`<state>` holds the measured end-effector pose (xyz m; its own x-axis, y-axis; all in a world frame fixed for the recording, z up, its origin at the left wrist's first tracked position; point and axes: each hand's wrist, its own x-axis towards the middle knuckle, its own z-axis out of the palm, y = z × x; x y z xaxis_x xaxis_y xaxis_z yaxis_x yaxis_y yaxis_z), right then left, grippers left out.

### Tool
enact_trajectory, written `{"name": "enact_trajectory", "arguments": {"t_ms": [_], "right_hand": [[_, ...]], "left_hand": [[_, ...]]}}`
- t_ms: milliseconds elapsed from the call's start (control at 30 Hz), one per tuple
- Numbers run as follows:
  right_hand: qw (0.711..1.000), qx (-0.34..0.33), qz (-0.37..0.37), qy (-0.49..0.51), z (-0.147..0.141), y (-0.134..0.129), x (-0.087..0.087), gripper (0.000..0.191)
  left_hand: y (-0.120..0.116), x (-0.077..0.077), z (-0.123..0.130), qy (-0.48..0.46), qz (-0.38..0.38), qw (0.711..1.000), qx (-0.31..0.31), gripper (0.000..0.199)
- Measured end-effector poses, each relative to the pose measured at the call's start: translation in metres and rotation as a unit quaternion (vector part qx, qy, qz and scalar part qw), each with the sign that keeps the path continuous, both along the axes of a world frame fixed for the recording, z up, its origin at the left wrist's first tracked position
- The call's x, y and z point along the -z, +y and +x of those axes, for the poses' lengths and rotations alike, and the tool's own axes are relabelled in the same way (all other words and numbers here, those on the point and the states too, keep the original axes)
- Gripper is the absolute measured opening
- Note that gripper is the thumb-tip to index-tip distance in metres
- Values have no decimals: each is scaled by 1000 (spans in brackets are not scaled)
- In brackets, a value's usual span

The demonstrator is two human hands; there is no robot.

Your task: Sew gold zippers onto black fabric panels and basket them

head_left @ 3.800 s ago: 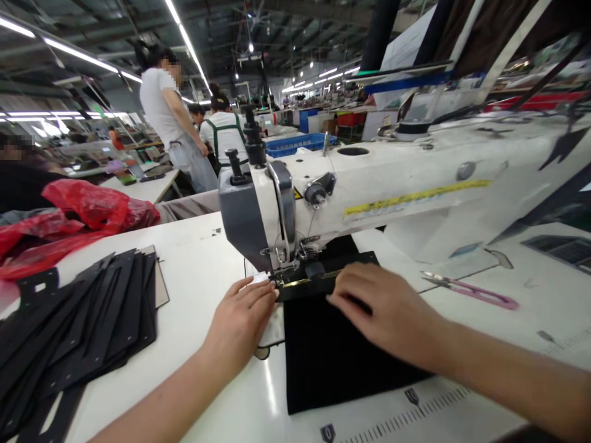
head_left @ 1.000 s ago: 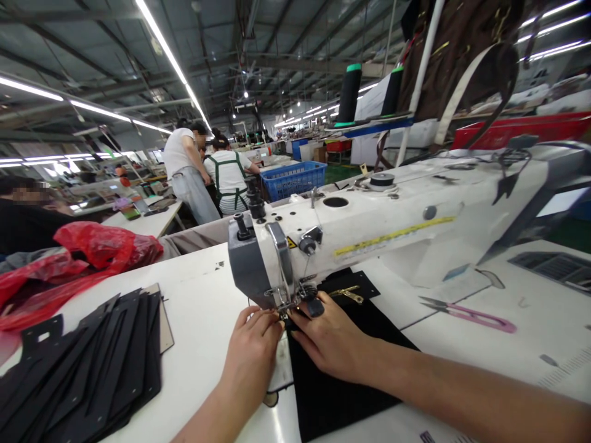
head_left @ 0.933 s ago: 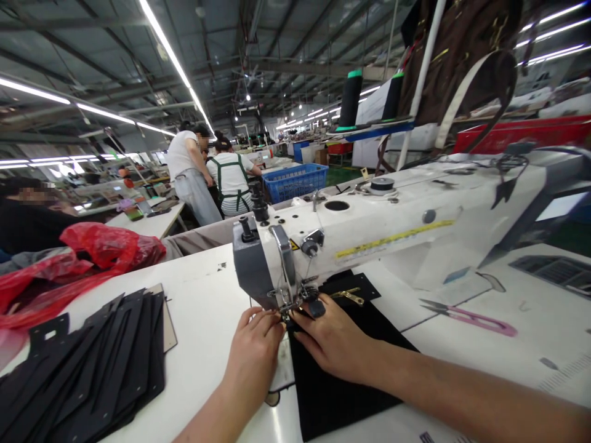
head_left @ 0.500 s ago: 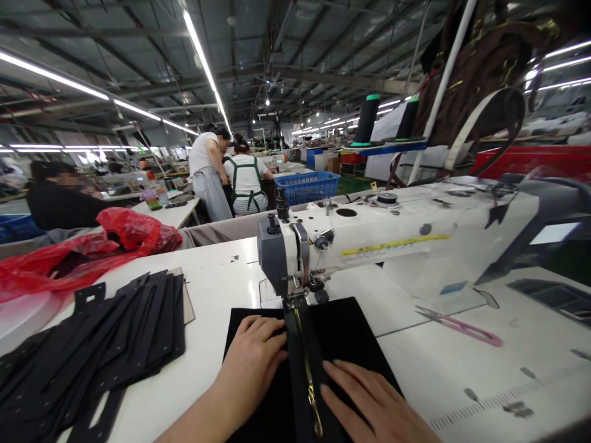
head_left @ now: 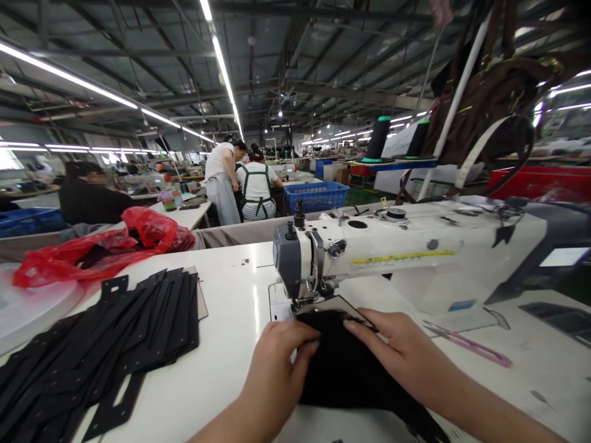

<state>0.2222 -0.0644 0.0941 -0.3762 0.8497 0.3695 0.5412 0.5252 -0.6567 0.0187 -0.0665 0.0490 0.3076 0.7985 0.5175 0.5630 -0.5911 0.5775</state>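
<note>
A black fabric piece is lifted and bent in front of the sewing machine, its far edge close to the needle area. A pale underside or backing shows along that far edge. At the left corner, my left hand pinches the fabric between thumb and fingers. Along the right edge my right hand grips it, thumb on top and fingers behind. No zipper shows on the side of the fabric that faces me.
Left on the white table lies a pile of black strips with holes, with a red plastic bag behind it. Pink-handled snips lie to the right. Thread cones stand behind the machine. Several people work farther back.
Both hands have gone from lying flat on the fabric to gripping its edges. The fabric has been raised and turned, and its gold zipper has gone out of sight. The view has shifted slightly.
</note>
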Motion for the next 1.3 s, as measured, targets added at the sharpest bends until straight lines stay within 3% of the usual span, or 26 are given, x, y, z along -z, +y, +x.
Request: {"name": "enact_trajectory", "arguments": {"t_ms": [100, 233, 467, 567, 667, 767, 933, 1033, 1133, 1200, 1300], "right_hand": [[997, -58, 25, -47, 7, 9, -11, 23], [985, -125, 67, -102, 14, 14, -12, 26], [970, -160, 84, -161, 17, 26, -15, 27], [963, -99, 191, -160, 13, 14, -15, 25], [914, 22, 385, -127, 3, -11, -10, 26], [879, 48, 460, -117, -8, -25, -3, 28], [917, 99, 367, -123, 4, -24, 15, 22], [937, 68, 320, -125, 23, -37, 32, 24], [931, 26, 327, -157, 30, -50, 46, 43], [942, 15, 309, -131, 27, -49, 50, 36], [981, 20, 189, -40, 18, -35, 42, 26]], "left_hand": [[6, -10, 9, -9, 69, 998, -5, 24], [14, -19, 14, -29, 118, 993, -5, 24], [19, -23, 15, -13, 118, 993, 9, 24], [22, -29, 12, -32, 101, 994, 8, 15], [23, -35, 9, -50, 79, 995, 23, 8], [21, -37, 5, -44, 72, 994, 71, 10], [7, -25, -5, 19, 73, 993, 94, 18], [-2, -14, -11, 74, 84, 988, 106, 26], [-7, -8, -10, 98, 96, 985, 105, 22], [-7, -8, -5, 86, 116, 984, 101, 18], [-2, -12, 6, 36, 156, 983, 90, 16]]}}
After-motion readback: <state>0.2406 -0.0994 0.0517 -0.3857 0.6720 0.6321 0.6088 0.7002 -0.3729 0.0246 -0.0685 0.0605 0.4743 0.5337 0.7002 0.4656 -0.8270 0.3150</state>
